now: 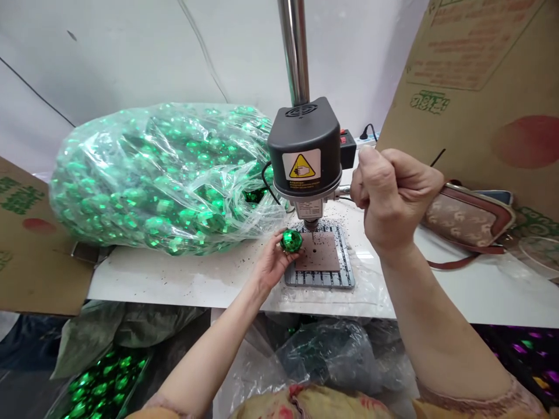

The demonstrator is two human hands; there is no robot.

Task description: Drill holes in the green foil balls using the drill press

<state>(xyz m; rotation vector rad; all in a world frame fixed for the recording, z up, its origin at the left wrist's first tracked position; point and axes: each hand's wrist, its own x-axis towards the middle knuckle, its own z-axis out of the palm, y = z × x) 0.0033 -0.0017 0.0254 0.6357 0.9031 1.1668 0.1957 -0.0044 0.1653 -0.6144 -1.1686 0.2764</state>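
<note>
My left hand [273,262] holds a shiny green faceted ball [291,240] between thumb and fingers, just left of the drill bit. A black bench drill press [304,145] stands over a brown square board [325,253] with a small dark hole in it. The board lies on the slotted metal base [348,273], which is strewn with dark shavings. My right hand [388,192] is closed in a fist at the right of the drill head, around the end of the feed lever [345,191]; most of the lever is hidden by the fingers.
A big clear plastic bag [161,180] full of green balls lies left of the drill. Cardboard boxes [471,99] stand at both sides. A patterned handbag [467,215] rests at the right. More green balls [107,384] sit below the table's front edge.
</note>
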